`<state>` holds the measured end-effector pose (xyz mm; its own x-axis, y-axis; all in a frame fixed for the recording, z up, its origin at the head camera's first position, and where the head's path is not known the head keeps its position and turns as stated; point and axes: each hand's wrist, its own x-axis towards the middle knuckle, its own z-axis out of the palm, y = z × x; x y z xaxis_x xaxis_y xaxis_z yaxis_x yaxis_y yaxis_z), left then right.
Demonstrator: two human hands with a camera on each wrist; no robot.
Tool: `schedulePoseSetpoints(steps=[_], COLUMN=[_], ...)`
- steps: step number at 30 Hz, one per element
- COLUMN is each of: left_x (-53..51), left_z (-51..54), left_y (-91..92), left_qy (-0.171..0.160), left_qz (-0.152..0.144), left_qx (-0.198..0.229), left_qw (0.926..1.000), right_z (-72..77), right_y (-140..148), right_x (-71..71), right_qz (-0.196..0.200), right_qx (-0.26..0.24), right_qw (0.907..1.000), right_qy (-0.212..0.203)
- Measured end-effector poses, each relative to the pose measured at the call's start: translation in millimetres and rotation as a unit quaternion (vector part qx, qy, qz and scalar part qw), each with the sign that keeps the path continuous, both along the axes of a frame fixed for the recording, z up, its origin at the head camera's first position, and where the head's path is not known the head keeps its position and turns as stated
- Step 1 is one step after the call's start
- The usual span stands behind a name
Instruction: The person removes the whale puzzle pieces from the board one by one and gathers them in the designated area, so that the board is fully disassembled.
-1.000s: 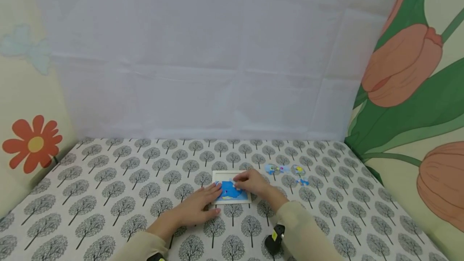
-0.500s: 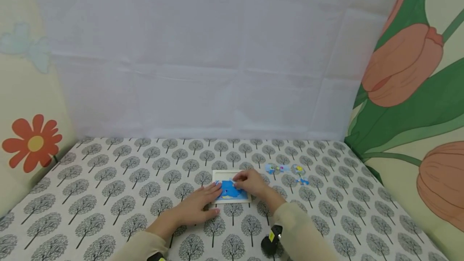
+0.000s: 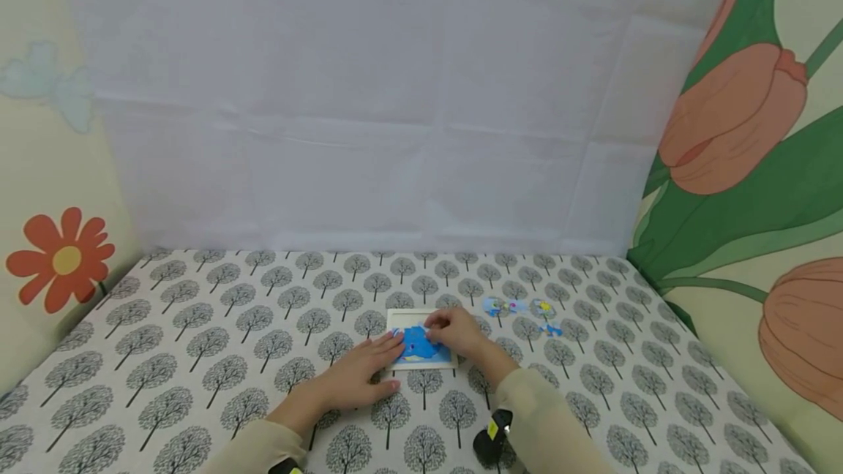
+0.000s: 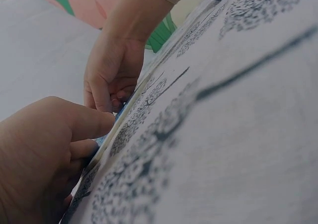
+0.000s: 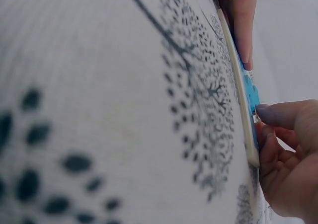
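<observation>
A small white puzzle tray [image 3: 399,366] lies on the tree-print cloth, its lower part filled with blue puzzle pieces [image 3: 413,348]. My left hand [image 3: 358,375] rests on the tray's left side, fingers stretched over the edge and thumb on the cloth in front. From the right, my right hand [image 3: 461,331] reaches over the tray. Its thumb and fingers pinch a puzzle piece at the upper right of the blue area; the fingers hide most of that piece. In the right wrist view, light blue puzzle pieces [image 5: 252,92] stand slightly above the tray's rim [image 5: 237,75] between both hands.
Several loose puzzle pieces lie right of the tray: a blue and pink group [image 3: 503,306], one with a yellow shape [image 3: 544,306] and a blue one [image 3: 551,330]. A white cloth backdrop [image 3: 349,108] hangs behind the table, with flower-patterned panels either side.
Both hands stay almost in place. The right wrist and sleeve have shifted slightly to the left, while the fingers keep their pinch over the tray.
</observation>
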<state>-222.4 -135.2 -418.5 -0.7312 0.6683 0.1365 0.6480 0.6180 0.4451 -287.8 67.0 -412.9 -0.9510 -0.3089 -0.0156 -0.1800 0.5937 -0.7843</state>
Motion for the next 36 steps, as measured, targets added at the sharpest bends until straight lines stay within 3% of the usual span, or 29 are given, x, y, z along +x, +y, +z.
schedulePoseSetpoints(steps=[12, 20, 36], left_x=[0.1, 0.4, 1.5], left_z=[-0.3, 0.0, 0.4], left_y=[0.1, 0.0, -0.5], left_qy=[-0.008, -0.01, -0.01], left_qz=[0.005, 0.006, 0.01], left_qx=[-0.006, -0.004, -0.009], left_qw=[0.9999, 0.9999, 0.9999], right_z=[1.2, 0.8, 3.3], right_y=[-0.9, -0.2, 0.8], right_x=[0.1, 0.4, -0.3], right_qz=[-0.001, 0.011, -0.011], right_qx=[-0.054, -0.065, -0.119], right_qw=[0.9985, 0.9977, 0.9924], right_qy=[0.003, 0.015, -0.028])
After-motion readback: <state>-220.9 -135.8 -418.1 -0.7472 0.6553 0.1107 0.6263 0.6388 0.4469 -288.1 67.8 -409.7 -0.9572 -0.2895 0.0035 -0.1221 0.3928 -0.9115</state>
